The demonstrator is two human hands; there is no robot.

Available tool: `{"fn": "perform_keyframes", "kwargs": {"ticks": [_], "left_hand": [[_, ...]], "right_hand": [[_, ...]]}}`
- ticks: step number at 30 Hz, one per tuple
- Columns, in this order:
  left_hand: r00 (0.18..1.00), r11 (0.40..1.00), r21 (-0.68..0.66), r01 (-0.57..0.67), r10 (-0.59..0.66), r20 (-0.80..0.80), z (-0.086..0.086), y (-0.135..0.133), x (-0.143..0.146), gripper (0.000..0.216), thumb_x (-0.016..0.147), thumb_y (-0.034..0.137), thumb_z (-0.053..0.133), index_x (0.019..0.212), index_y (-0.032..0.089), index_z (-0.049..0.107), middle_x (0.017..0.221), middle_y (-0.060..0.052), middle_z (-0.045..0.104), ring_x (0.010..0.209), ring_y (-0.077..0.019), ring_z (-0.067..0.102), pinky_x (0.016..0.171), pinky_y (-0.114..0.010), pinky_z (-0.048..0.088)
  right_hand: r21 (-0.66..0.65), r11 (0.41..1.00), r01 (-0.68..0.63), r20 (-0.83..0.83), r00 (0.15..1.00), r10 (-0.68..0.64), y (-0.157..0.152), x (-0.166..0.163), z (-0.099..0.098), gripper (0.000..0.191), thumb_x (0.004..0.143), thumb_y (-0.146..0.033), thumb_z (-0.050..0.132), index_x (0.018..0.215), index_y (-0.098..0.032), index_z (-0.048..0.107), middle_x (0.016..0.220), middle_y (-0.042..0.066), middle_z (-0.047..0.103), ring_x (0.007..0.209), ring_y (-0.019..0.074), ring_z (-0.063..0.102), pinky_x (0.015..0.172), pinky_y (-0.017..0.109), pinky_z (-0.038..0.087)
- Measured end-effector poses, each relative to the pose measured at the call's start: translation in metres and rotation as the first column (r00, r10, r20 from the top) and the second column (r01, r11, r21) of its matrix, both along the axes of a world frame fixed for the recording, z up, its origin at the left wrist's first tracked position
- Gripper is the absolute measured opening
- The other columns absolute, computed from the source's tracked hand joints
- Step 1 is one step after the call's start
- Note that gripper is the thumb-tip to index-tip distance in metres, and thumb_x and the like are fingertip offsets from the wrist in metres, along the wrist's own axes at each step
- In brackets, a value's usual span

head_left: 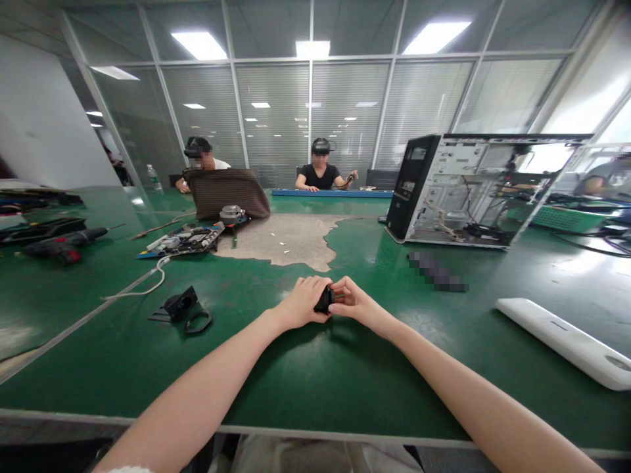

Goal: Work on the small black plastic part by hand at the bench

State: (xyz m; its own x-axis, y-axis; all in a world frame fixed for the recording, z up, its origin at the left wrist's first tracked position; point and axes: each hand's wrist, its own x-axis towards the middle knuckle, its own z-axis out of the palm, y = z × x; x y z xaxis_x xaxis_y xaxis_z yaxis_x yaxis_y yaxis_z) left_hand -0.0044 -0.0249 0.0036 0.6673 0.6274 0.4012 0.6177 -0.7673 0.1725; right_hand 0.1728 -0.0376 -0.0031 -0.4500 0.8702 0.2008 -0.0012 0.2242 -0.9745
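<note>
Both my hands meet just above the green table [315, 381], a little in front of me. My left hand [303, 302] is curled round a small black part [324, 301], fingers closed on its left side. My right hand [352, 300] pinches the same black part from the right with thumb and fingertips. Most of the part is hidden between the fingers, so I cannot make out its shape.
An open computer case [458, 190] lies at the right rear, a white flat panel [566, 341] at the near right. A black bracket [180, 307], white cable [142, 286], circuit board [182, 240] and power drill [64, 246] lie left. Two people sit across the table.
</note>
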Motion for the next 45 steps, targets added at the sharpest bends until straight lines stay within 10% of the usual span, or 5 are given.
{"fn": "perform_keyframes", "kwargs": {"ticks": [45], "left_hand": [[1.000,1.000,-0.011,-0.001,0.001,0.004,0.0005,-0.0004,-0.0006,0.056,0.067,0.032,0.063,0.114,0.019,0.035,0.109,-0.008,0.050,0.097,-0.0250,0.046,0.081,-0.036,0.032]], "right_hand": [[-0.006,1.000,0.016,0.018,1.000,-0.016,0.0007,-0.0015,-0.0005,0.037,0.065,-0.038,0.068,0.088,-0.022,0.044,0.085,-0.001,0.057,0.080,0.0144,0.057,0.073,0.032,0.046]]}}
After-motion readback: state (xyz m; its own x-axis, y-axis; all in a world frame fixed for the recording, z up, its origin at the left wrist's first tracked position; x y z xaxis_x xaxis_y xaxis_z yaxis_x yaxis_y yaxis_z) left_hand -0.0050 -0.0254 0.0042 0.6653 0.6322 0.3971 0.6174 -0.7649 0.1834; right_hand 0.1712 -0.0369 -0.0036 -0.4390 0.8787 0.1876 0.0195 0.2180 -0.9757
